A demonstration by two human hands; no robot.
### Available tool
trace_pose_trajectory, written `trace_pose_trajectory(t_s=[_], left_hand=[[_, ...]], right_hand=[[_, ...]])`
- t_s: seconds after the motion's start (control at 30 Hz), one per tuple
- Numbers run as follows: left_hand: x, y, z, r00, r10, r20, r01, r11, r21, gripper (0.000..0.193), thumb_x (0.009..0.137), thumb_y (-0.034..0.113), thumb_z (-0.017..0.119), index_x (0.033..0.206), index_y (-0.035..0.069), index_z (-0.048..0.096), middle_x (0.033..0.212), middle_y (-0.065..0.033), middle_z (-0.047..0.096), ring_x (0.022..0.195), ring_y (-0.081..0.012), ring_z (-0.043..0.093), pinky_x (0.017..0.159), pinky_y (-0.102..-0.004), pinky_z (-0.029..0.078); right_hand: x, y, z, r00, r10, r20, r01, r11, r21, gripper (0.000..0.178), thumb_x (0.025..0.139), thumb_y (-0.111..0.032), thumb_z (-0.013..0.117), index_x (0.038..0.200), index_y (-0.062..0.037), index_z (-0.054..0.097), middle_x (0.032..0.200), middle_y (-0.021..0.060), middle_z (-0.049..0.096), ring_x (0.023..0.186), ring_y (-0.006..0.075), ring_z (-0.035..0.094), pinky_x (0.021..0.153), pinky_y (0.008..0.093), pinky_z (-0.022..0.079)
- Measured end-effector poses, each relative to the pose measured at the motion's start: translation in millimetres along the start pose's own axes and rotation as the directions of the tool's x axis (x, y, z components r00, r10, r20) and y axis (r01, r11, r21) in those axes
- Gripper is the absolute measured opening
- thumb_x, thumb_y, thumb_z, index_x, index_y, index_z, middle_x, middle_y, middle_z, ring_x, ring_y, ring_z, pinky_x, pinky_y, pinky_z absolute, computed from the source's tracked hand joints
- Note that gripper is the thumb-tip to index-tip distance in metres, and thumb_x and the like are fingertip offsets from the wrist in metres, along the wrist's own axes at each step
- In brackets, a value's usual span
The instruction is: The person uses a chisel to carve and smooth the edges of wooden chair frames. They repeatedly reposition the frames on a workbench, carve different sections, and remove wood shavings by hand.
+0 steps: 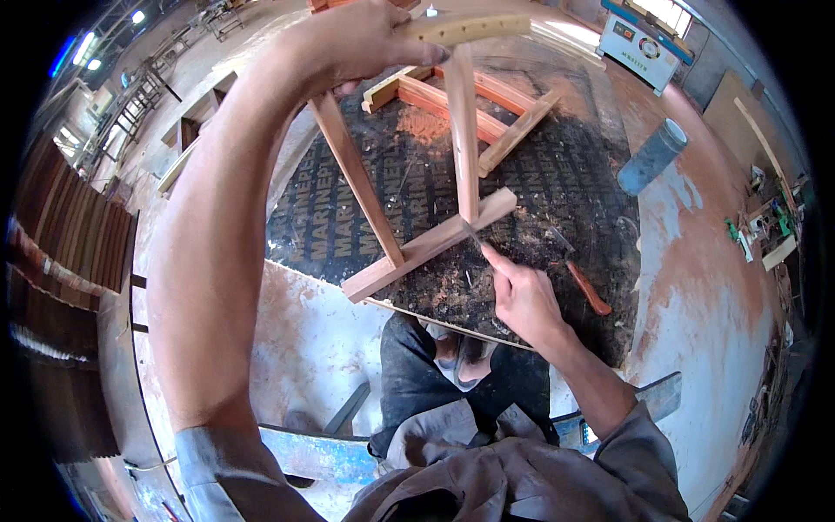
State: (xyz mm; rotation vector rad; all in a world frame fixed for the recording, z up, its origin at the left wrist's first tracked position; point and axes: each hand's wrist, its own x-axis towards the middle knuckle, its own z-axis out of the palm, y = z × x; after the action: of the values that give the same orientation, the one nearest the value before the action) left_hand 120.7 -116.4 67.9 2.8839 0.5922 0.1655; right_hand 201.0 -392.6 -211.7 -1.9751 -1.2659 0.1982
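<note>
A wooden frame (465, 130) stands on the dark board (348, 235); two slanting legs join a pale lower bar (430, 245) and a curved top rail (470, 29) with a row of small holes. My left hand (361, 43) is closed round the top rail's left end, its thumb along the underside. My right hand (528, 300) is closed with its index finger stretched along a narrow metal blade (472, 233). The blade's tip touches the joint where the right leg meets the lower bar. Its handle is hidden in my palm. A chisel-like tool with a red-brown handle (589, 289) lies to the right.
More reddish wooden frame pieces (470, 104) lie farther back on the board amid sawdust. A blue-grey cylinder (652, 157) stands at the right. Stacked planks (74, 222) rise at the left. A white and blue machine (644, 43) stands far right.
</note>
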Motion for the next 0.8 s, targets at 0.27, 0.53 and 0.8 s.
trace_pose_trajectory(t_s=[0.27,0.53,0.8], left_hand=[[17.0,-10.9,21.0,0.992,0.075,-0.104,-0.072,0.997,0.036,0.058,0.092,0.057,0.07,0.107,0.001,0.076,0.071,-0.0131,0.067,0.059,-0.0226,0.065,0.053,-0.0361,0.05],[13.7,-11.0,10.7,0.996,0.078,-0.048,-0.07,0.986,0.149,0.07,0.092,0.067,0.062,0.107,0.0,0.074,0.097,-0.0238,0.075,0.094,-0.038,0.073,0.085,-0.0465,0.056],[27.2,-13.6,32.8,0.926,0.278,-0.255,-0.253,0.959,0.126,0.064,0.089,0.056,0.073,0.113,-0.003,0.076,0.075,-0.0187,0.072,0.06,-0.0265,0.072,0.051,-0.0387,0.056]], right_hand=[[19.3,-14.6,-0.5,0.997,0.069,0.018,-0.068,0.997,-0.043,0.042,0.095,-0.003,0.061,0.136,-0.0082,0.068,0.078,0.0292,0.065,0.072,0.0434,0.07,0.064,0.0504,0.054],[-40.5,-8.2,-18.8,0.992,0.043,0.116,-0.047,0.998,0.033,0.049,0.098,-0.002,0.057,0.146,-0.0008,0.052,0.113,0.0272,0.071,0.1,0.0463,0.069,0.084,0.048,0.057],[-7.6,-12.6,-12.1,0.991,-0.011,0.135,0.049,0.957,-0.286,0.054,0.094,-0.002,0.061,0.147,-0.006,0.056,0.092,0.0221,0.071,0.082,0.0427,0.07,0.072,0.0525,0.055]])
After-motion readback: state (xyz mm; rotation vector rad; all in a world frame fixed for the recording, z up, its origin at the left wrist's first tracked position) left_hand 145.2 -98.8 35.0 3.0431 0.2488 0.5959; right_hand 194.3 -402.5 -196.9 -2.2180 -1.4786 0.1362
